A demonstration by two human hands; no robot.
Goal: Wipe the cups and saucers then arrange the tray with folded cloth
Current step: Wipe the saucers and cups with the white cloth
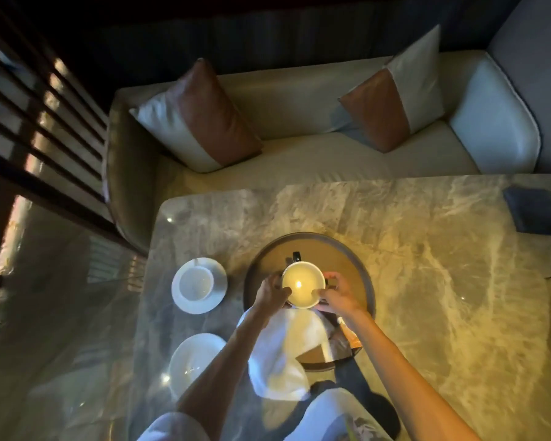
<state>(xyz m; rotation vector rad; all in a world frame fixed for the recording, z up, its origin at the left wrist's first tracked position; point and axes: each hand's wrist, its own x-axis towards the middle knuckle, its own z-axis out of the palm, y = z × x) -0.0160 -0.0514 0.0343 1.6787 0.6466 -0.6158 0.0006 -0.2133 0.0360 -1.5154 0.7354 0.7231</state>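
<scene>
Your 2 hands, left hand (271, 293) & right hand (334, 294), clamp the cup (303, 284) btwn them over the tray (347, 249); white cloth (283, 351) hangs below your wrists.

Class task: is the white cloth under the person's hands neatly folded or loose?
Loose: the white cloth hangs rumpled and spread below the cup, draping over the tray's near rim.

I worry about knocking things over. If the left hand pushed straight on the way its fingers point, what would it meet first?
The left hand points right, already touching the cup it holds; beyond that, the right hand. Depth is unclear.
</scene>
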